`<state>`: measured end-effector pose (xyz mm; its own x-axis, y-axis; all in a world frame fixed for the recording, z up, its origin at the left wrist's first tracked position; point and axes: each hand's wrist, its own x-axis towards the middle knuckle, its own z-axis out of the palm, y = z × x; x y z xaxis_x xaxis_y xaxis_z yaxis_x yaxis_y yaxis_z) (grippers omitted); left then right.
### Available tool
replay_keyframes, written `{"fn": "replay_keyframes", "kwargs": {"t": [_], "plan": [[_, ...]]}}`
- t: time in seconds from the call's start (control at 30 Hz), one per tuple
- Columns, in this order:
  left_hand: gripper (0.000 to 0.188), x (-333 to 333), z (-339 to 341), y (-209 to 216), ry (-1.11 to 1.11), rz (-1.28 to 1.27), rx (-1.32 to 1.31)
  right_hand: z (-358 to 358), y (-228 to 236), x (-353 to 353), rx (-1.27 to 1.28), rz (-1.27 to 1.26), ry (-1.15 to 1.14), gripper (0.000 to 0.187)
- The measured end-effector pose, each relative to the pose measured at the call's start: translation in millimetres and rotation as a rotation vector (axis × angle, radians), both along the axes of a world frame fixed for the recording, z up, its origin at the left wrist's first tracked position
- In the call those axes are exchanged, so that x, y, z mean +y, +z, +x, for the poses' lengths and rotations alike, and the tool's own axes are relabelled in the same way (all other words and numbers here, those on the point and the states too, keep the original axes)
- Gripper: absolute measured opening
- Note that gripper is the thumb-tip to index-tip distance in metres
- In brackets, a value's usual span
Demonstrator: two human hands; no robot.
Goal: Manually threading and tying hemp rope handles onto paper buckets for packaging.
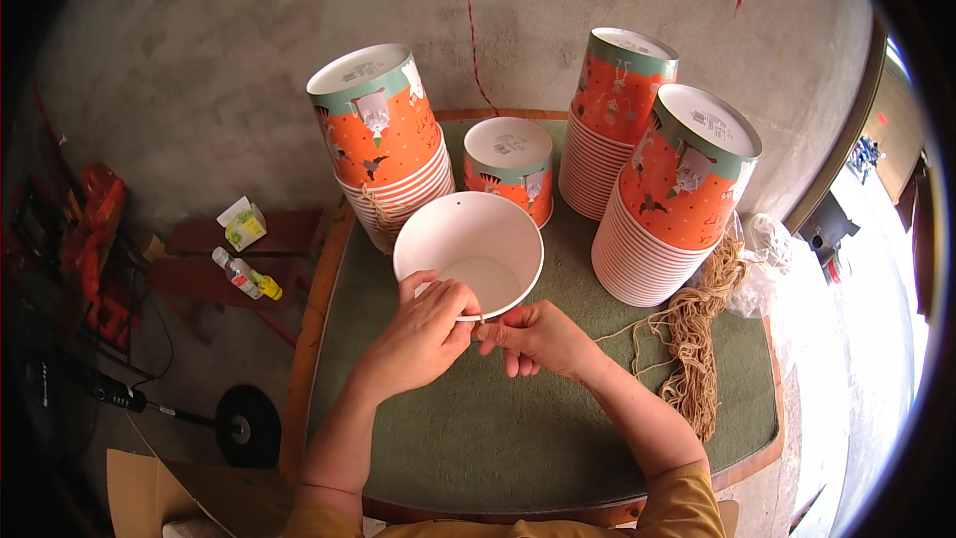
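A white-lined paper bucket [498, 229] is tilted toward me over the middle of the table, its mouth facing up. One small hole shows in its wall near the far rim. My left hand [428, 331] grips the near left rim, thumb and fingers on both sides of the wall. My right hand [533, 339] is closed in a pinch just outside the near rim, at a short bit of beige cord [482, 319]. The fingertips of the two hands almost meet there. A bundle of beige cords [697, 359] lies to the right of my right forearm.
Upside-down stacks of orange-and-green paper buckets stand at the left [373, 130], back right [619, 90] and right [687, 179]. A shorter upturned bucket [508, 154] stands at the back middle. The green-topped table [448, 448] has a wooden edge. A clear plastic bag [762, 264] is beside the cords.
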<state>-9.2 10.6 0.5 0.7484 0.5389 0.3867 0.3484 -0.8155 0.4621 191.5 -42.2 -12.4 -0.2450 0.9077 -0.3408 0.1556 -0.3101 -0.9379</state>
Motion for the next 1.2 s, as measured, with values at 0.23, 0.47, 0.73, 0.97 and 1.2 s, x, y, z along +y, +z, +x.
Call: {"fn": "replay_keyframes", "kwargs": {"t": [0.23, 0.47, 0.73, 0.97, 1.2], "plan": [[0.020, -3.0, 2.5, 1.2, 0.038, 0.038, 0.033, 1.6, 0.2, -0.8, -0.005, 0.012, 0.026, 0.034], [0.024, -2.3, 0.5, -0.8, 0.017, 0.051, 0.015, 2.1, 3.5, -1.4, -0.052, 0.008, 0.067, 0.034], [0.017, -3.7, 3.6, 4.7, -0.017, 0.012, -0.007, 12.7, 16.7, -4.4, -0.234, 0.097, 0.140, 0.034], [0.015, -5.2, 4.3, 6.6, 0.027, 0.130, -0.018, 31.2, 25.0, -4.6, -0.318, 0.209, 0.064, 0.035], [0.016, 1.8, -7.9, 13.9, 0.066, 0.057, -0.017, 47.6, 37.6, -7.8, -0.358, 0.175, 0.031, 0.036]]}}
